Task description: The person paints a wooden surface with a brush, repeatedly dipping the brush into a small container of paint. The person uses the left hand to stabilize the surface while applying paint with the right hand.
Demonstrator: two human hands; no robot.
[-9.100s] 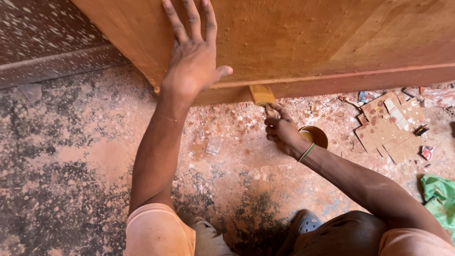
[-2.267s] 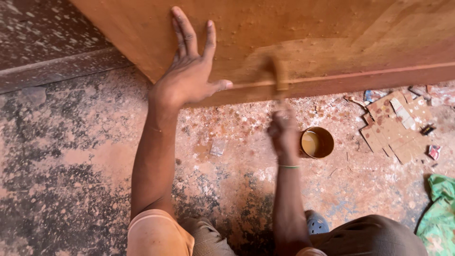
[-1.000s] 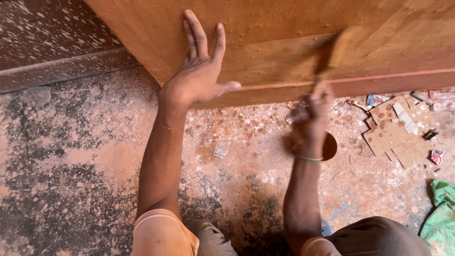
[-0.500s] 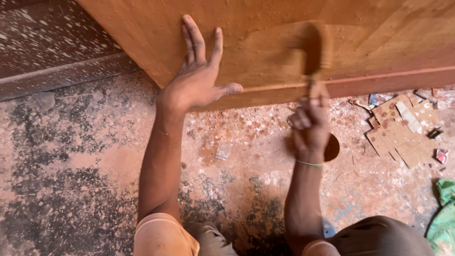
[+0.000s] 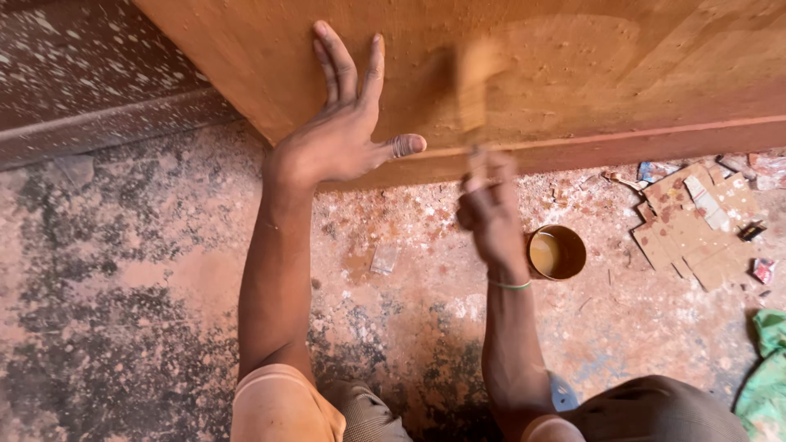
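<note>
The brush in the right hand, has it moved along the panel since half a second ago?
Yes. The brush moved left, nearer the left hand resting flat on the wooden panel.

left hand (image 5: 344, 139) flat on the wooden panel (image 5: 573, 74), right hand (image 5: 490, 209) holding a blurry brush (image 5: 473, 90) against it, tin (image 5: 557, 252) nearby.

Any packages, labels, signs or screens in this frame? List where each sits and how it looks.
Flattened cardboard packaging: floor at right, beside the tin; tan, red-spotted, irregular.
Small wrappers: right edge by the cardboard; crumpled, red and dark.
Paper scrap: floor between the arms; pale grey, rectangular.
No signs or screens.
</note>
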